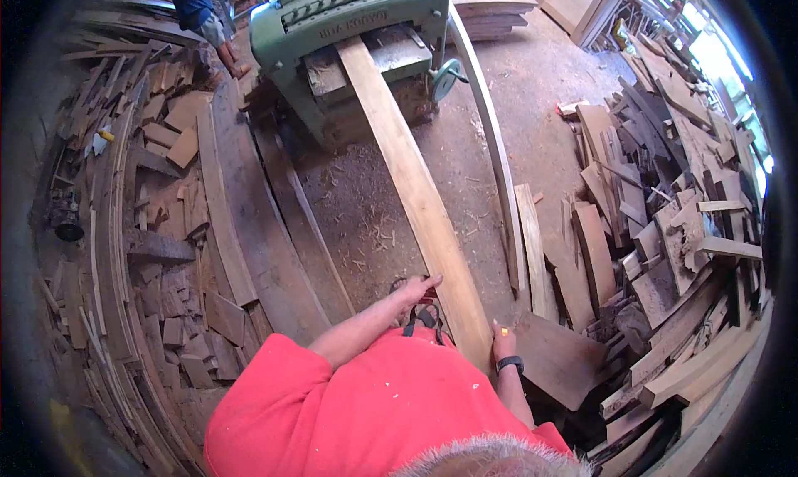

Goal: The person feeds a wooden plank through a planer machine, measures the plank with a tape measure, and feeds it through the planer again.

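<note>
A long pale plank point(407, 169) runs from the green planer machine point(349, 20) down to my body, its far end under the machine's head. My left hand point(418, 288) is at the plank's left edge, its fingers closed against that edge. Near the plank's close end, my right hand point(504, 341) is at the right edge, with a dark watch on the wrist and something yellow at the fingers. Its fingertips are partly hidden by the plank's edge. Wood shavings lie on the floor beside the plank.
Piles of boards and offcuts stand left point(224, 319) and right point(590, 244). A long narrow beam point(490, 136) leans by the machine's right side, near its handwheel point(447, 80). Another person point(199, 12) stands at the upper left. Stacked boards point(490, 5) lie behind the machine.
</note>
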A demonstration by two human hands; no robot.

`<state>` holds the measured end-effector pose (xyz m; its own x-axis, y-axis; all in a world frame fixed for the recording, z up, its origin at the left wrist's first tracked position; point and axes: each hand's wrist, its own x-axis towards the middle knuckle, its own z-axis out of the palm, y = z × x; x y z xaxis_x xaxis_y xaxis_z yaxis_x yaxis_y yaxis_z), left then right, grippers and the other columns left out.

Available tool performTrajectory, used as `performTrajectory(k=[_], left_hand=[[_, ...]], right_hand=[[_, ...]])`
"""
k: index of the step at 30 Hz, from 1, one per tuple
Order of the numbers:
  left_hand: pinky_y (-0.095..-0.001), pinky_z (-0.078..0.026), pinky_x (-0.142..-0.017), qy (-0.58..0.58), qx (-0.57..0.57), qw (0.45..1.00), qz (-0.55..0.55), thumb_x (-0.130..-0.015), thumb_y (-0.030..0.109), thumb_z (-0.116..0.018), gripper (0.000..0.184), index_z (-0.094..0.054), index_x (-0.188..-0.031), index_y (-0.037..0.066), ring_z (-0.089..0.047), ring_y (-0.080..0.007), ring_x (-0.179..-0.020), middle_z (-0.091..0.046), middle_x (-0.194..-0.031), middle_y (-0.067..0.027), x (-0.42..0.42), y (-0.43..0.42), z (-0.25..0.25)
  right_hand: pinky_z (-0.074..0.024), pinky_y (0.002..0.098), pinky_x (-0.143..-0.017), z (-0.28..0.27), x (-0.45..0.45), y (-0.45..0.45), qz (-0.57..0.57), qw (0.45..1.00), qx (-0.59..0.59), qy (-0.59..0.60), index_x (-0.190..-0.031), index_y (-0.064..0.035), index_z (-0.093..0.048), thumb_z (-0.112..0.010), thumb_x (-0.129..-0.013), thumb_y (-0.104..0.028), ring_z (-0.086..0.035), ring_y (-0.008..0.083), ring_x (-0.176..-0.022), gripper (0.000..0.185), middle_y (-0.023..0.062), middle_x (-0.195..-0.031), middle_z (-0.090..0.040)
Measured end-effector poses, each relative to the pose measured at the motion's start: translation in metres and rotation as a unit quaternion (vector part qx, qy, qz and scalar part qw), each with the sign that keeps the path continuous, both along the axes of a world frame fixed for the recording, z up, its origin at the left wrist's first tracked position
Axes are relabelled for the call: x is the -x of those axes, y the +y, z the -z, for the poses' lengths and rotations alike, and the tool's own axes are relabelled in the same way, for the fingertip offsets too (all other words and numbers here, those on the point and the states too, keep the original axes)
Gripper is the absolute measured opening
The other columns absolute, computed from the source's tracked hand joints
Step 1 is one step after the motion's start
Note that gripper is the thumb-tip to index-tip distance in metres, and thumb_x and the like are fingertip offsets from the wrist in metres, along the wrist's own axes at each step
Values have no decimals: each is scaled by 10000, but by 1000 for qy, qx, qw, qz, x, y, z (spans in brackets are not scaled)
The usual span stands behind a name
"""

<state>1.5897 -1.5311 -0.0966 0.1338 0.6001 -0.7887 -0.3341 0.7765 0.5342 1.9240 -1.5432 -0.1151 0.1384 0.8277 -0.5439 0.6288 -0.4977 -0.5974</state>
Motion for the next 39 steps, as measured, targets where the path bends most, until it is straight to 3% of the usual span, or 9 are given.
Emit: performTrajectory(k=[5, 9, 12, 14, 16, 19, 23, 26, 39], left_hand=[[-328, -495, -856, -15, 17, 1000, 19, -927, 512, -625, 520, -572, -1215, 82, -635, -157, -976, -664, -1088, -43, 4, -3, -10], [-404, -503, -856, -22, -19, 999, 17, -939, 561, -563, 584, -564, -1247, 66, -656, -182, -998, -686, -1120, -68, 17, -14, -5], [-336, -531, -800, 18, -30, 996, -85, -947, 539, -553, 592, -574, -1242, 26, -672, -200, -935, -657, -1187, -106, 41, -33, 26], [-422, -525, -830, 129, -43, 987, -89, -932, 539, -568, 565, -635, -1176, 34, -674, -199, -948, -702, -1128, -106, 62, -51, 61], [-419, -527, -836, 355, -36, 933, 57, -910, 514, -599, 520, -696, -1062, 26, -685, -235, -933, -721, -1013, -154, 92, -70, 59], [-406, -520, -850, 457, 0, 880, 130, -884, 491, -638, 467, -734, -944, 38, -688, -271, -945, -722, -937, -178, 129, -108, 64], [-417, -515, -863, 430, 54, 899, 59, -864, 495, -656, 448, -743, -924, 60, -684, -301, -963, -722, -967, -176, 166, -152, 70], [-385, -519, -734, 444, 21, 896, 18, -908, 458, -622, 489, -719, -959, -20, -666, -225, -754, -716, -830, -132, 186, -178, 95], [-374, -521, -773, 391, 54, 915, -79, -919, 457, -615, 477, -726, -944, -7, -691, -224, -829, -720, -845, -151, 203, -204, 78]], right_hand=[[-516, 405, -823, 8, 2, 8, -17, 1000, 0, -7, -1078, 56, -669, -661, -875, -494, -680, 327, -915, 586, 247, -978, -701], [-512, 403, -828, -4, 14, 12, -36, 999, -19, -4, -1094, 51, -665, -646, -882, -498, -679, 329, -920, 588, 244, -983, -701], [-509, 399, -827, -21, 29, 21, -34, 999, -7, 22, -1088, 57, -662, -653, -879, -496, -676, 321, -921, 592, 245, -983, -698], [-507, 368, -802, -12, 33, 25, -35, 999, -24, 29, -1062, 58, -670, -658, -890, -461, -668, 266, -885, 547, 205, -952, -704], [-505, 336, -777, -9, 35, 28, -35, 998, -43, 36, -1036, 59, -678, -664, -901, -426, -660, 211, -849, 503, 164, -922, -710], [-506, 332, -780, -8, 42, 34, -41, 997, -39, 45, -1038, 58, -678, -664, -905, -409, -659, 205, -849, 485, 159, -922, -711], [-509, 384, -830, -6, 52, 44, -58, 998, -31, 14, -1094, 57, -651, -663, -879, -500, -670, 306, -915, 598, 242, -969, -694], [-506, 399, -853, -28, 75, 54, -56, 996, -57, -29, -1119, 35, -653, -634, -889, -521, -670, 342, -960, 602, 262, -1032, -689], [-513, 430, -805, -19, 118, 79, -67, 977, -165, -115, -1084, 49, -665, -589, -928, -508, -671, 348, -927, 584, 245, -1007, -694]])
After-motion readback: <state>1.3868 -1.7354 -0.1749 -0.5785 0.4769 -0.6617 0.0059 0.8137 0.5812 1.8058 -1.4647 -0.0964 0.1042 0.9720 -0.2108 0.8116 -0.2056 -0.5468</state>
